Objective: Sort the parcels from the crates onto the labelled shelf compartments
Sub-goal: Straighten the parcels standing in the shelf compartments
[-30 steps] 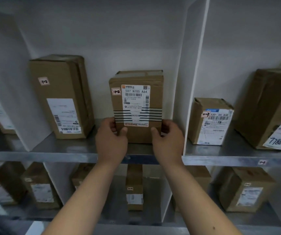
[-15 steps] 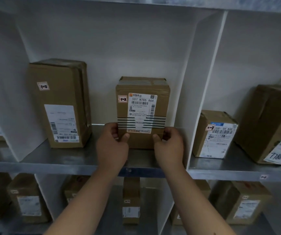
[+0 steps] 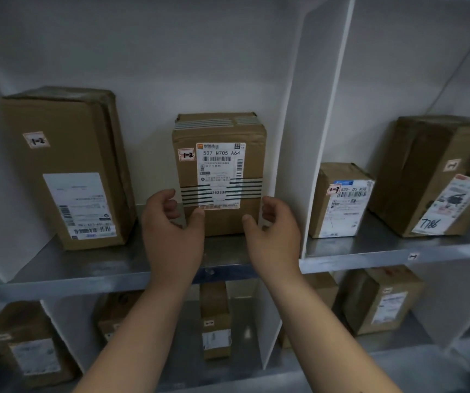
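on upper shelf (image 3: 86,268), parcel (image 3: 219,165) upright btwn l hand (image 3: 171,236) & r hand (image 3: 276,236), both slack, not gripping

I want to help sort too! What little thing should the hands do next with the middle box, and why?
Probably pull both hands back. The parcel tagged 1-2 stands upright on the shelf beside another 1-2 box, and the left hand and right hand look loose at its lower sides.

Centre parcel (image 3: 219,177): brown cardboard, matt, creased at edges. Label (image 3: 221,163): white paper, slight sheen noted. Tape (image 3: 205,123) across top: clear plastic, glossy. Shelf (image 3: 86,268): grey metal, dull sheen, smudged. Divider (image 3: 313,137): white panel, smooth, matt; material not determined.
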A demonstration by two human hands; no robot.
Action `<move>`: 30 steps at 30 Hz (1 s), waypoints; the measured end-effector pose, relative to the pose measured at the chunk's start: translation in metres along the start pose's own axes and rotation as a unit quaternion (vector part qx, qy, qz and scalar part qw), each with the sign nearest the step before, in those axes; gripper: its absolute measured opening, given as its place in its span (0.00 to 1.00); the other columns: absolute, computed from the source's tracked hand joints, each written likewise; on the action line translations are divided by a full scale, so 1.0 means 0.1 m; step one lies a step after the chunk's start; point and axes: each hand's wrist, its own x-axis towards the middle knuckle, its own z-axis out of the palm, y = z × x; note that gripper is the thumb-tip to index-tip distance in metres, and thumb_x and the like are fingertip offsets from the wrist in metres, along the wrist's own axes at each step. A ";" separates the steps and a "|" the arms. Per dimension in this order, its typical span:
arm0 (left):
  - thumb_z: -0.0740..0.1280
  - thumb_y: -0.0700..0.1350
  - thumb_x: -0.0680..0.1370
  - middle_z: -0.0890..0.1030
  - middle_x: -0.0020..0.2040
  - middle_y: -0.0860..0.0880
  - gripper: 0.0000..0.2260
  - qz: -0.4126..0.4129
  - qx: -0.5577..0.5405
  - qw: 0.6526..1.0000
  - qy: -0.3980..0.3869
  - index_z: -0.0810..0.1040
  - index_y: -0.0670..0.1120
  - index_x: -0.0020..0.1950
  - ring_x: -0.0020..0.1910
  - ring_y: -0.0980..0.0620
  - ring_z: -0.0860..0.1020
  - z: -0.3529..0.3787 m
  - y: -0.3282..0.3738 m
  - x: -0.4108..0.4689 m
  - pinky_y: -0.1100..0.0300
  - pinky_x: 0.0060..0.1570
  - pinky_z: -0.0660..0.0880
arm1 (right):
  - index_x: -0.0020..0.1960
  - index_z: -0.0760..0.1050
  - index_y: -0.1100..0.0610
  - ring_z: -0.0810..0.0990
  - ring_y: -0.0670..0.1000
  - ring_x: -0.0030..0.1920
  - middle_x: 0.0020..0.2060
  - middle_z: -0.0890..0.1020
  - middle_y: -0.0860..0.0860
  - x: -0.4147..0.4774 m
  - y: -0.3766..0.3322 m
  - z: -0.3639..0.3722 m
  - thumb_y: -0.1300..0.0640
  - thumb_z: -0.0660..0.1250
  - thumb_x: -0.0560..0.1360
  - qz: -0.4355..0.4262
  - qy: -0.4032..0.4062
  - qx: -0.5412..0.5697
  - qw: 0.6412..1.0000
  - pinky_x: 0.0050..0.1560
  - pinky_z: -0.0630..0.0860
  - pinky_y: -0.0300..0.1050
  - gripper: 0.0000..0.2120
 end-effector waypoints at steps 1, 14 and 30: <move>0.76 0.47 0.76 0.77 0.57 0.57 0.21 0.021 -0.006 1.000 -0.002 0.73 0.58 0.65 0.54 0.60 0.76 0.00 0.03 -0.05 0.63 0.52 0.75 | 0.72 0.73 0.47 0.75 0.42 0.63 0.63 0.78 0.41 -0.02 -0.01 -0.03 0.55 0.73 0.79 0.000 0.009 0.004 1.000 0.64 0.75 0.41 0.23; 0.77 0.42 0.76 0.84 0.46 0.48 0.09 0.108 -0.148 0.976 -0.116 0.81 0.50 0.53 0.45 0.49 0.84 0.58 0.74 -0.85 0.57 0.45 0.82 | 0.51 0.82 0.54 0.85 0.45 0.43 0.41 0.85 0.49 -0.06 -0.20 -1.03 0.63 0.76 0.75 -0.020 0.016 0.153 0.988 0.45 0.81 0.35 0.08; 0.73 0.43 0.80 0.79 0.55 0.69 0.19 0.051 0.028 0.995 -0.077 0.73 0.63 0.64 0.56 0.76 0.76 1.82 0.96 -1.55 0.78 0.54 0.71 | 0.76 0.69 0.46 0.76 0.37 0.63 0.66 0.78 0.40 0.80 0.71 -2.18 0.46 0.74 0.78 -0.002 -0.108 0.055 0.993 0.62 0.74 0.36 0.29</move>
